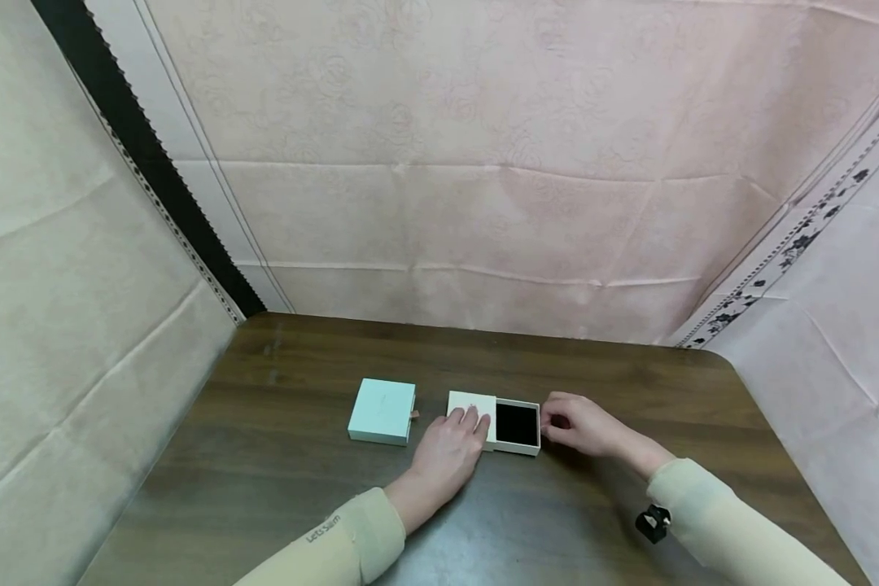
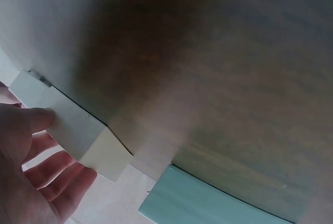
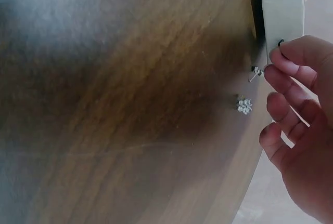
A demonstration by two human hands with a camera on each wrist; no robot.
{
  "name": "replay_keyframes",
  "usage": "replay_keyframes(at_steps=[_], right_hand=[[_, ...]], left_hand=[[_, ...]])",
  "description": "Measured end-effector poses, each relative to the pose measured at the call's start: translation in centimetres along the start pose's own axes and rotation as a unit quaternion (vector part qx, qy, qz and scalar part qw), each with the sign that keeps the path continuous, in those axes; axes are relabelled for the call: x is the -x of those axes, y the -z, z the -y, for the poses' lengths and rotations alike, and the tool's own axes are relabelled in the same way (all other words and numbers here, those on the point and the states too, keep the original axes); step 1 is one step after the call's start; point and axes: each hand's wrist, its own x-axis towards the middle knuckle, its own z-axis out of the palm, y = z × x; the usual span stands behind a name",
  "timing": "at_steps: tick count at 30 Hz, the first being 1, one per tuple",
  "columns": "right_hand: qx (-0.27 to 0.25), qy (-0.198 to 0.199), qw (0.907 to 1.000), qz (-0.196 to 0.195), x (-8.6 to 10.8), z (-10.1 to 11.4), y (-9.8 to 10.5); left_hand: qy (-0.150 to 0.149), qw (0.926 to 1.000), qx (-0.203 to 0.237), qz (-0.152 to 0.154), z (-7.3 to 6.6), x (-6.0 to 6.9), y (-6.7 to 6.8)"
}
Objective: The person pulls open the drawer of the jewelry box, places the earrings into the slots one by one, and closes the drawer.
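Note:
A white drawer-style jewellery box (image 1: 456, 400) lies on the table, its inner drawer (image 1: 516, 449) slid out to the right and showing a black lining (image 1: 516, 424). My left hand (image 1: 450, 452) holds the box's outer sleeve, fingers over the top and thumb (image 2: 40, 119) against the near side. At the drawer's right end my right hand (image 1: 582, 423) pinches a small dark pull tab (image 3: 281, 42) between thumb and index finger; the fingertips partly hide it. Beside those fingers in the right wrist view are two sparkling flower-shaped stud earrings, one nearer (image 3: 244, 105) and one by the index fingertip (image 3: 256, 71).
A closed teal box (image 1: 382, 408) with a brownish ribbon tab (image 1: 414, 414) lies to the left of the white box. The brown wooden table (image 1: 278, 488) has fabric-covered walls (image 1: 483, 203) behind it and at both sides.

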Motion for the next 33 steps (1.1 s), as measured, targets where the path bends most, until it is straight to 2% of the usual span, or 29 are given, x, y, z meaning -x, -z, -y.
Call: replay_keyframes(at_steps=[11,18,26,33], right_hand=[[0.008,0.012,0.9999,0.008,-0.8,0.6,0.1],[0.015,-0.010,0.9997,0.015,-0.9,0.4,0.1],[0.016,-0.016,0.9997,0.010,-0.6,0.4,-0.1],[0.026,-0.046,0.9985,0.015,-0.1,0.4,0.9]], left_hand=[[0.001,0.9999,-0.005,0.012,-0.1,-0.1,0.0],[0.001,0.9999,-0.003,0.015,-0.1,-0.1,0.1],[0.000,0.9999,-0.003,0.011,-0.1,-0.2,0.0],[-0.002,0.9999,-0.002,0.015,0.0,-0.2,0.1]])
